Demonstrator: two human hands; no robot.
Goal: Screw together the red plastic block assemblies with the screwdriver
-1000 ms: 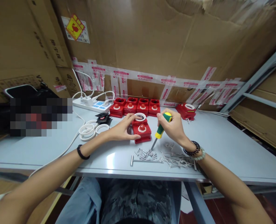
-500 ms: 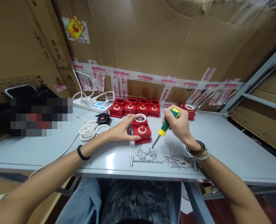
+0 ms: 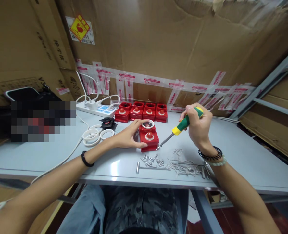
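Note:
A red box (image 3: 149, 144) with a domed red button and a white ring (image 3: 148, 124) at its back end stands on the table. My left hand (image 3: 128, 135) grips it from the left, thumb at the front and fingers along the back. In my right hand (image 3: 199, 125), closed round the handle, is a green and yellow screwdriver (image 3: 181, 126). Its shaft slants down to the left, and a small silver screw (image 3: 158, 148) appears at the tip, beside the box's front right corner. Several loose screws (image 3: 147, 159) lie in front of the box.
Several similar red boxes (image 3: 136, 112) line the back. To the left are white rings (image 3: 91, 136), a black packet (image 3: 108, 123) and a power strip (image 3: 98, 110). A T-handled metal tool (image 3: 138, 167) and a small-parts heap (image 3: 187, 168) lie near the front edge.
My right hand has moved up and to the right, carrying the screwdriver tip from the loose screws to the red box's front right corner. My left hand stays on the box.

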